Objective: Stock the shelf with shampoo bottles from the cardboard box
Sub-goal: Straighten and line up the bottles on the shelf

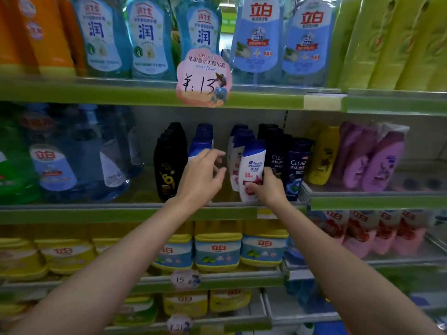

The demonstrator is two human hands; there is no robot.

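The right hand point(266, 188) grips the white shampoo bottle point(251, 170) low at the shelf's point(145, 211) front edge; left hand point(203, 176) hovers, fingers loosely spread. Likely light, stiff, smooth plastic (best held round the waist).

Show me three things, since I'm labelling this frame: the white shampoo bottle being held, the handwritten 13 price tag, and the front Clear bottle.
white shampoo bottle point(251, 165), head view, front label.
13 price tag point(204, 79), head view, tag middle.
front Clear bottle point(297, 165), head view, label.
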